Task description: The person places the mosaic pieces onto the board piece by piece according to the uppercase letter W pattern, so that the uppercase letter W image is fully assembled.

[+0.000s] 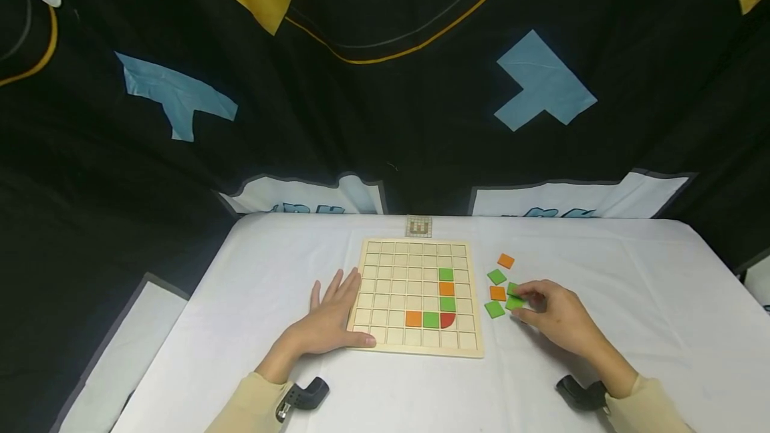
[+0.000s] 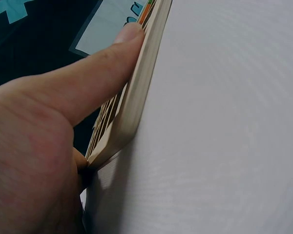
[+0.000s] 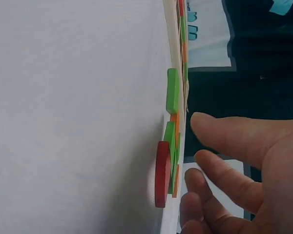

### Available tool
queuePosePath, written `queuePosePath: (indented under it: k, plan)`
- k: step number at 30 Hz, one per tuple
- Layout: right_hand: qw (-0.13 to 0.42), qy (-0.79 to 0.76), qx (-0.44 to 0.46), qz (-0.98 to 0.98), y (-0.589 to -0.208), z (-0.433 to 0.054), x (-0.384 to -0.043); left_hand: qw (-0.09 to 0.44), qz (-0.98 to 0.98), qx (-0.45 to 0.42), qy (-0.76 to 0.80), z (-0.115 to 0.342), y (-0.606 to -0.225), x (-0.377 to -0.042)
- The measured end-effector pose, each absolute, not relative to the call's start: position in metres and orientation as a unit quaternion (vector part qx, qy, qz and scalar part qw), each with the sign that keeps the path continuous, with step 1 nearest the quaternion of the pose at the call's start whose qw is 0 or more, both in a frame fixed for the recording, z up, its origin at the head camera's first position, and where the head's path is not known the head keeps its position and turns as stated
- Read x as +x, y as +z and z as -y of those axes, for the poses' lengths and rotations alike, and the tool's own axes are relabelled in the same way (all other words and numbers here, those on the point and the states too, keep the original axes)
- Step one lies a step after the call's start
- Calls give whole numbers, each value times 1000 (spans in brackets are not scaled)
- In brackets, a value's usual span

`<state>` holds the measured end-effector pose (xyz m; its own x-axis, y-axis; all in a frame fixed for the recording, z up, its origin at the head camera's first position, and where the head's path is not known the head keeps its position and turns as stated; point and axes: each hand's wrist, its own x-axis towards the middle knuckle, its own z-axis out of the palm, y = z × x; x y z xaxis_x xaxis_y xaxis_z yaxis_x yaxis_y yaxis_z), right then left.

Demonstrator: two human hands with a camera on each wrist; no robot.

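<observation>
A wooden grid board (image 1: 415,355) lies on the table with several green, orange and red tiles in its cells. A red quarter-round tile (image 1: 448,321) sits where the column and row of tiles meet. My left hand (image 1: 327,326) rests spread along the board's left edge, thumb (image 2: 107,68) over the near corner. To the right of the board, my right hand (image 1: 556,316) hovers over loose tiles, thumb and fingers apart with nothing between them. A green tile (image 1: 515,303) is right at its fingertips. Another red tile (image 3: 162,174) stands out in the right wrist view, hidden by the hand in the head view.
Loose green (image 1: 495,309) and orange tiles (image 1: 506,260) lie between board and right hand. A small patterned card (image 1: 418,226) is beyond the board's far edge. The white-covered table (image 1: 421,399) ends at a dark printed curtain (image 1: 361,119).
</observation>
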<state>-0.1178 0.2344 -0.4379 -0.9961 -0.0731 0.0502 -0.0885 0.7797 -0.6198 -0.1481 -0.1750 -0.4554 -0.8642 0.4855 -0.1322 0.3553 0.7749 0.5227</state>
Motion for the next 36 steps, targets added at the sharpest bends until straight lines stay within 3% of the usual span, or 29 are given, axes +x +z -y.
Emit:
queuePosePath:
  k: [36]
  plan:
    - [-17, 287, 40, 957, -444, -234, -125, 136, -936, 221, 240, 175, -457, -149]
